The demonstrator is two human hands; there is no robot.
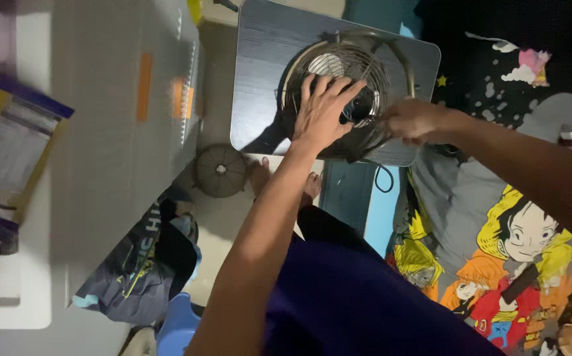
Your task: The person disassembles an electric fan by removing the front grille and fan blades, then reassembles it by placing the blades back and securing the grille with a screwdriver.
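A small round metal fan (338,66) with a wire cage lies face up on a dark rectangular tabletop (259,72). My left hand (322,109) rests flat on the wire cage with fingers spread over the fan's dark hub. My right hand (411,120) grips the cage's rim at its lower right side, fingers closed on the wire. A separate round wire grille (220,170) lies on the floor below the table's near edge.
A grey surface (101,118) with orange marks runs along the left. Crumpled dark clothing (147,264) lies on the floor. A bed sheet with cartoon figures (510,250) is on the right. A black cord (383,178) hangs by the table.
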